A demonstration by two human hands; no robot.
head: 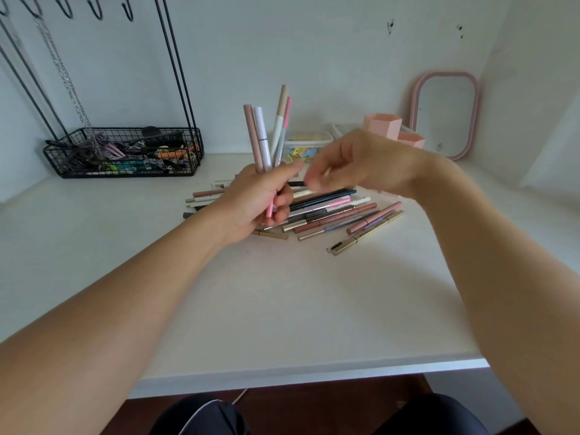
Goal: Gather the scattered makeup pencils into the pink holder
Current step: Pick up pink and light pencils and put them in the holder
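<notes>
Pink, white and beige makeup pencils [263, 136] are standing upright in a small bunch that my left hand [254, 205] is gripping low on the shafts, fingers curled round them. My right hand [354, 163] is hovering just beside that bunch, blurred, fingers loosely bent; I cannot tell whether it is pinching anything. Under both hands, the scattered pile of brown, gold, navy and pink pencils [329, 215] is lying across the white tabletop [282, 293]. Behind my right hand, the pink hexagonal holder [384, 125] is standing near the wall, partly hidden by my knuckles, beside a pink-framed mirror [445, 116]. Well apart on the left, a black wire basket [122, 152] is holding clips and small tools.
</notes>
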